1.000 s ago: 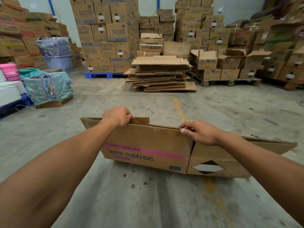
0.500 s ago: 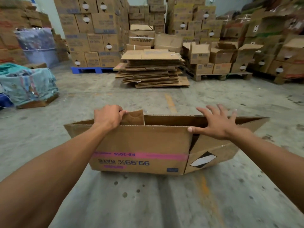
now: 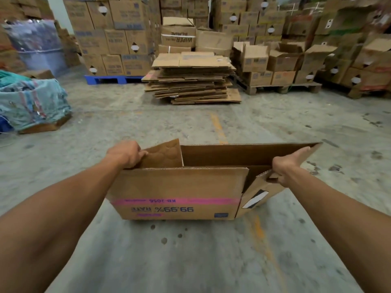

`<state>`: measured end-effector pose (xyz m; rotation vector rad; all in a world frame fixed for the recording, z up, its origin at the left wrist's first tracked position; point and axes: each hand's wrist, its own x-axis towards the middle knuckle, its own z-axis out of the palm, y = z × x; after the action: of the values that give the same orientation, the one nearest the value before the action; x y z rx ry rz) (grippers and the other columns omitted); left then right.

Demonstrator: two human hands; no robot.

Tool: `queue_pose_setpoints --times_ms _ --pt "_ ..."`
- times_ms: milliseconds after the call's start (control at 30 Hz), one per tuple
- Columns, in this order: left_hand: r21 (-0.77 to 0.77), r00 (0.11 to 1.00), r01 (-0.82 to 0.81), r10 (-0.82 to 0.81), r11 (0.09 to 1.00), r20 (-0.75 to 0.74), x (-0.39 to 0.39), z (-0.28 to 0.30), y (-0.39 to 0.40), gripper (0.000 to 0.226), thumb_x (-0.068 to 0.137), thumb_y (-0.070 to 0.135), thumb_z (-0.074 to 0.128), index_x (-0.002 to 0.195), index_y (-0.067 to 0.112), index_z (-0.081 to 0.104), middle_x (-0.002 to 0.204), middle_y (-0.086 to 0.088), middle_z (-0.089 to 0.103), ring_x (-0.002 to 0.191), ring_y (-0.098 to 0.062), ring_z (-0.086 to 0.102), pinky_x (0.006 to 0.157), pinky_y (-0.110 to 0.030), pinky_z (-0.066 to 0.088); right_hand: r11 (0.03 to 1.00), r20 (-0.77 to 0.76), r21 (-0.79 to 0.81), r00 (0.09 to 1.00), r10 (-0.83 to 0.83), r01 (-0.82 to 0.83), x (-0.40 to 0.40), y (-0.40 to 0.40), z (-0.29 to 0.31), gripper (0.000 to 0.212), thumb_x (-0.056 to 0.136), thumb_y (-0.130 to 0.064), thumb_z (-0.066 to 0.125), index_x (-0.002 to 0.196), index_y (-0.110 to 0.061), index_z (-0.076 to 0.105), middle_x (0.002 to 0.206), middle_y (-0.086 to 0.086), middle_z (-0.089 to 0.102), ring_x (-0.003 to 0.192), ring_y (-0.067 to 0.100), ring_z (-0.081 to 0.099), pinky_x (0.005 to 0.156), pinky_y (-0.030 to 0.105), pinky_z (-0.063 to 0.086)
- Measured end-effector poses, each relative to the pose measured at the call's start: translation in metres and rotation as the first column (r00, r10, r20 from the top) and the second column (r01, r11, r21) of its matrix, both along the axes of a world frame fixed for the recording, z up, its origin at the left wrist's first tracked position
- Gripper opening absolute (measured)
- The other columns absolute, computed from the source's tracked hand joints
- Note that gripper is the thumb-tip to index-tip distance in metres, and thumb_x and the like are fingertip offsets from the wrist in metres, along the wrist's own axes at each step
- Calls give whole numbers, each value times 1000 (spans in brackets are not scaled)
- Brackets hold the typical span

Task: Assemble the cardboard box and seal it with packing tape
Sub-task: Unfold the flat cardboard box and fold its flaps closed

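Note:
A brown cardboard box (image 3: 177,187) stands on the concrete floor just in front of me, upside down, with a pink stripe and inverted "99.99% RATE" print on its near wall. It is spread partly open, so its inside shows. My left hand (image 3: 124,154) grips the top edge at the left corner, beside an upright inner flap (image 3: 163,154). My right hand (image 3: 287,168) holds the right end flap (image 3: 256,193), thumb along the far panel. No packing tape is in view.
A stack of flattened cartons (image 3: 192,79) lies on the floor straight ahead. Stacked boxes on a blue pallet (image 3: 112,79) and a wooden pallet (image 3: 281,87) line the back. A cloth-covered bundle (image 3: 31,104) sits at the left.
The flat carton has been pulled open into a box shape. My right hand went from the top edge, through spread fingers, to gripping the right end flap. My left hand kept its hold.

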<state>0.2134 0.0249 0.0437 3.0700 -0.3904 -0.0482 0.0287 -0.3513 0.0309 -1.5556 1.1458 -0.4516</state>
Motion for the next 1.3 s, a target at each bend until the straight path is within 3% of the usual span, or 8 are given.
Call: queue_pose_setpoints --times_ms 167,300,367,567,667,900,1067,1300 --pt "-18 975 -117 118 993 191 -1 22 4 43 98 43 41 101 9 66 105 -17 67 96 -36 63 80 -40 50 917 -164 -71 911 378 -393 -2 -1 29 102 95 7 38 138 -58 -29 148 14 37 112 45 57 59 51 58" --pt "-218 940 -283 315 934 130 6 48 16 35 97 33 46 97 4 65 108 -23 65 97 -40 63 80 -41 53 742 -320 -217 764 559 -634 1 0 73 97 92 15 35 151 -50 -7 158 16 23 130 45 43 87 60 52" --pt "-266 931 -314 351 911 104 7 54 25 30 95 32 49 86 6 61 103 -22 67 90 -39 65 81 -42 56 692 -358 -229 721 593 -684 5 1 90 94 93 16 36 154 -45 0 154 16 29 129 44 43 87 56 52" --pt "-117 964 -231 243 966 108 -12 54 34 30 95 40 51 89 12 60 100 -12 66 93 -31 63 85 -43 53 717 -389 -210 729 563 -665 10 13 84 74 94 5 47 153 -25 14 130 22 48 94 38 56 67 50 56" --pt "-121 965 -217 231 969 125 -20 33 42 31 94 39 50 109 16 64 111 -11 68 99 -31 63 86 -44 53 714 -452 -168 696 557 -680 3 18 68 72 96 2 46 154 -22 10 134 24 45 91 36 53 56 42 51" --pt "-308 996 -90 87 947 -24 -43 1 64 57 98 42 41 152 36 24 134 -17 59 121 -38 54 99 -44 45 656 -473 -292 701 533 -696 5 -4 31 89 88 0 50 157 -29 1 138 26 49 115 45 53 93 53 49" --pt "-310 984 -89 36 947 -173 -56 -4 60 68 101 31 43 155 33 2 151 -18 39 136 -38 41 111 -38 31 681 -376 -276 728 574 -679 -14 5 34 97 86 -4 61 156 -39 3 133 20 56 105 38 61 88 46 54" --pt "-400 985 -145 95 905 -141 -50 -7 43 63 101 27 44 155 31 10 152 -13 39 135 -35 43 108 -40 35 722 -257 -266 769 585 -638 -39 7 24 89 94 -5 60 155 -40 6 147 14 46 110 29 59 83 38 56"
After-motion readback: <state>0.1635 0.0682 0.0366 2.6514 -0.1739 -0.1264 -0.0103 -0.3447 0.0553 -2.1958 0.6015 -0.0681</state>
